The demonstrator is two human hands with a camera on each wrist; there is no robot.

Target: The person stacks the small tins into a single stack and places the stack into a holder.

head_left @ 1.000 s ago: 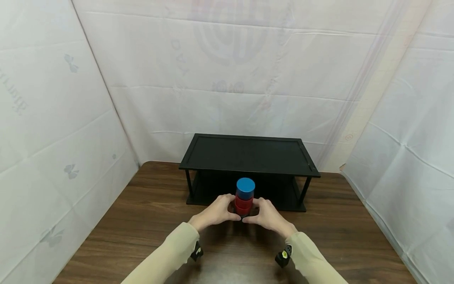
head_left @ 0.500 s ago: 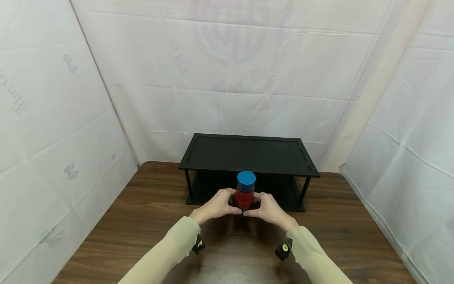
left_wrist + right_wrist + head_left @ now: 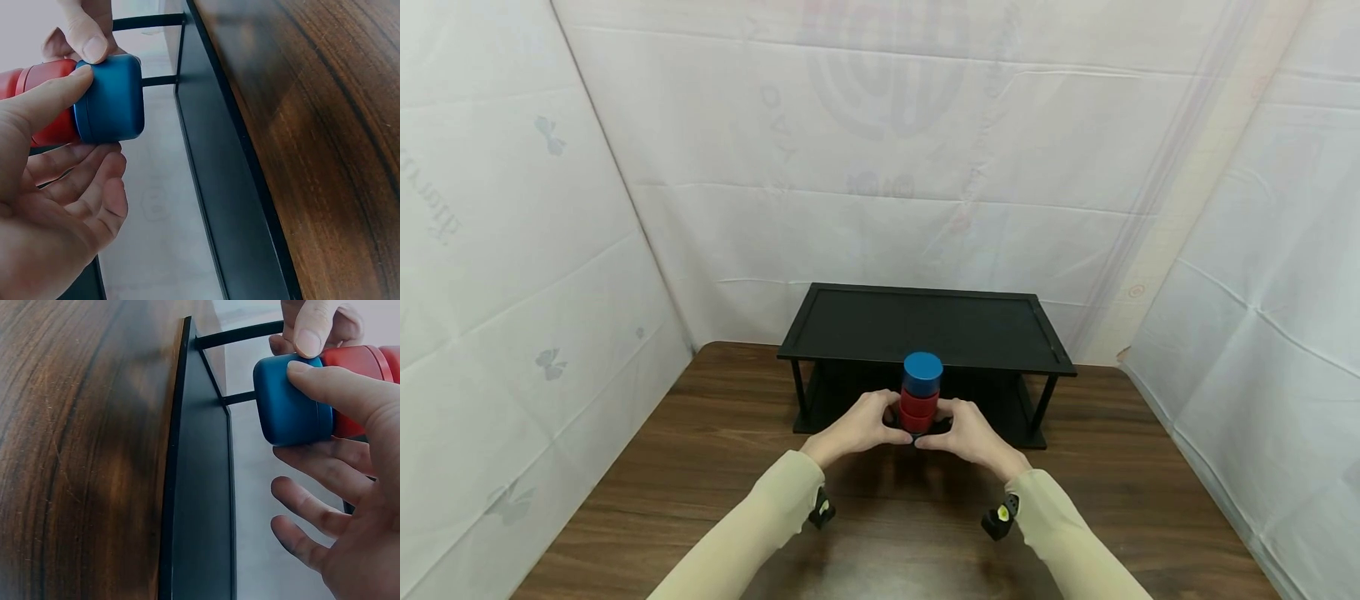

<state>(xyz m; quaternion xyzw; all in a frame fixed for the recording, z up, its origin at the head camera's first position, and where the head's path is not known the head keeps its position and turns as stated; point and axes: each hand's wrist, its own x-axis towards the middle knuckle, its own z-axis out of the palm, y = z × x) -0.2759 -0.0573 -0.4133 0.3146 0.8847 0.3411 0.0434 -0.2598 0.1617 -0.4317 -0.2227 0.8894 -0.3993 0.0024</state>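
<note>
A stack of small round tins stands upright between my hands, held up off the table, with a blue tin [image 3: 922, 372] on top and red sections [image 3: 918, 412] below it. At the bottom is another blue tin [image 3: 112, 100]. My left hand [image 3: 859, 427] grips this bottom tin from the left, thumb on its near side and fingers curled behind. From the right, my right hand [image 3: 973, 435] grips the same tin in a mirrored way. The two thumb tips nearly meet on it in both wrist views. Whether the red part is one tin or two, I cannot tell.
Just behind the stack stands a black two-level shelf [image 3: 925, 325] with thin posts. It rests on a dark wooden table [image 3: 715, 467]. White sheets [image 3: 880, 167] hang behind and on both sides.
Both hands and the stack of tins have risen and shifted slightly away from me, toward the shelf. The grip looks the same, and the shelf has not moved.
</note>
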